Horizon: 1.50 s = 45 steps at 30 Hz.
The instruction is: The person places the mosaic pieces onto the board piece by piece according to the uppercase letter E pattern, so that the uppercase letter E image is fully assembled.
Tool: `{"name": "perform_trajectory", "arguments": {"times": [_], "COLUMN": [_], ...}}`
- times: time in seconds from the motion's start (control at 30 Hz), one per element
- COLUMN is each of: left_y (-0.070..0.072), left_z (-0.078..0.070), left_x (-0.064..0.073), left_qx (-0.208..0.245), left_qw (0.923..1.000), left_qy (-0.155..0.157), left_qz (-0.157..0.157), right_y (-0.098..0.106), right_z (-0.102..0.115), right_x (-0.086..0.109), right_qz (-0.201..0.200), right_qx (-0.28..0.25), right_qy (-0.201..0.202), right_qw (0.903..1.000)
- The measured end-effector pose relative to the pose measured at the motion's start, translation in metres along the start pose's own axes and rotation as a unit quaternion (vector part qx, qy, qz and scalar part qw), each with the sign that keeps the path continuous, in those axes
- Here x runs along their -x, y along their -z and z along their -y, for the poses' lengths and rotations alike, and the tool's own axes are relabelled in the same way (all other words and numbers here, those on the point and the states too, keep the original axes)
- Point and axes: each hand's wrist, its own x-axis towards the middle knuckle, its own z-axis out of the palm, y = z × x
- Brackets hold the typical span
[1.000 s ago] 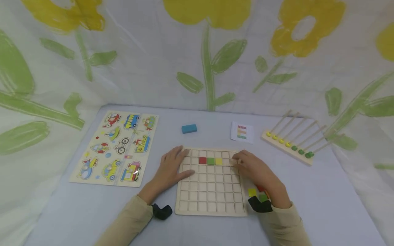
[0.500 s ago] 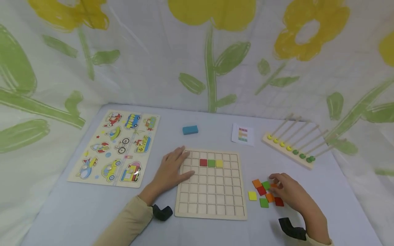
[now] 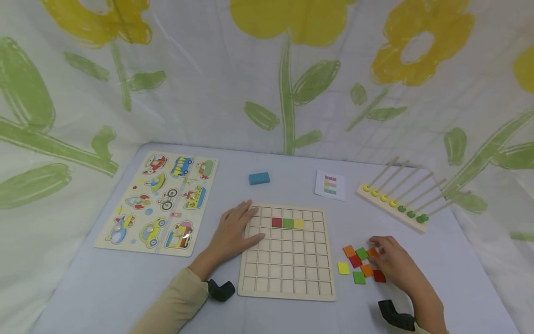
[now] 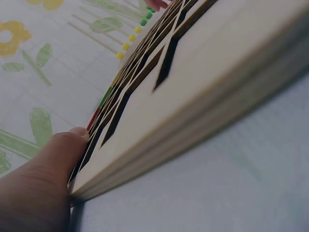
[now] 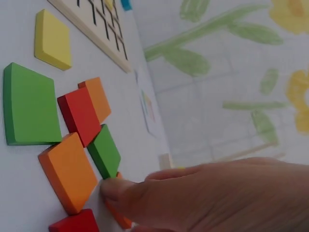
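Note:
A square wooden grid board (image 3: 287, 278) lies mid-table, with a red tile (image 3: 277, 222), a green tile (image 3: 288, 223) and a yellow tile (image 3: 298, 224) side by side in its second row. My left hand (image 3: 233, 229) rests along the board's left edge, thumb lying on the grid. To the right of the board, my right hand (image 3: 394, 262) pinches an orange tile (image 3: 372, 252) at the far side of a loose pile; in the right wrist view the thumb covers part of this orange tile (image 5: 120, 217). Near it lie a green tile (image 5: 105, 151) and a red tile (image 5: 79, 116).
A blue block (image 3: 259, 178) and a printed pattern card (image 3: 330, 184) lie behind the board. A wooden peg rack (image 3: 392, 207) with yellow and green beads stands at the back right. A vehicle puzzle board (image 3: 156, 204) lies on the left. A yellow tile (image 3: 343, 268) sits beside the grid board.
My right hand has left the board's upper right edge and moved right and nearer to the loose tiles, where its fingers close on an orange one. The left hand stays put.

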Motion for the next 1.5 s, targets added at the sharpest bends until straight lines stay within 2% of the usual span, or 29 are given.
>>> {"name": "perform_trajectory", "arguments": {"times": [0.27,0.37,0.53,0.73,0.83,1.03,1.17,1.33,1.5], "left_y": [0.001,0.001,0.002,0.000,0.000,0.001,0.002,0.002,0.001], "left_z": [0.000,0.000,0.000,0.001,0.001,-0.001,-0.001,-0.001,0.000], "left_x": [0.001,0.002,0.003,0.002,0.002,0.000,-0.001,0.000,0.000], "left_qx": [-0.009,-0.007,-0.003,-0.007,-0.008,-0.008,-0.008,-0.012,-0.013], "left_qw": [0.9999,1.0000,1.0000,1.0000,1.0000,0.9999,0.9998,0.9998,0.9997], "left_qy": [-0.005,-0.005,-0.005,-0.004,0.000,-0.012,-0.014,-0.012,-0.017], "left_qz": [-0.005,-0.004,-0.004,0.001,0.005,-0.006,-0.012,-0.008,-0.010], "right_y": [0.003,0.003,0.004,0.007,0.001,-0.018,-0.030,-0.041,-0.050], "right_z": [-0.002,-0.002,0.006,0.036,0.054,0.096,0.121,0.144,0.157], "right_x": [0.002,0.001,-0.005,-0.019,-0.028,-0.044,-0.053,-0.060,-0.064], "right_qz": [0.013,0.008,-0.024,-0.029,-0.027,-0.023,-0.014,-0.020,-0.028], "right_qx": [0.007,0.009,0.011,0.007,0.011,0.009,-0.006,0.000,0.032], "right_qy": [-0.019,-0.011,0.024,0.068,0.105,0.187,0.220,0.262,0.290], "right_qw": [0.9997,0.9999,0.9994,0.9972,0.9941,0.9820,0.9753,0.9649,0.9561]}}
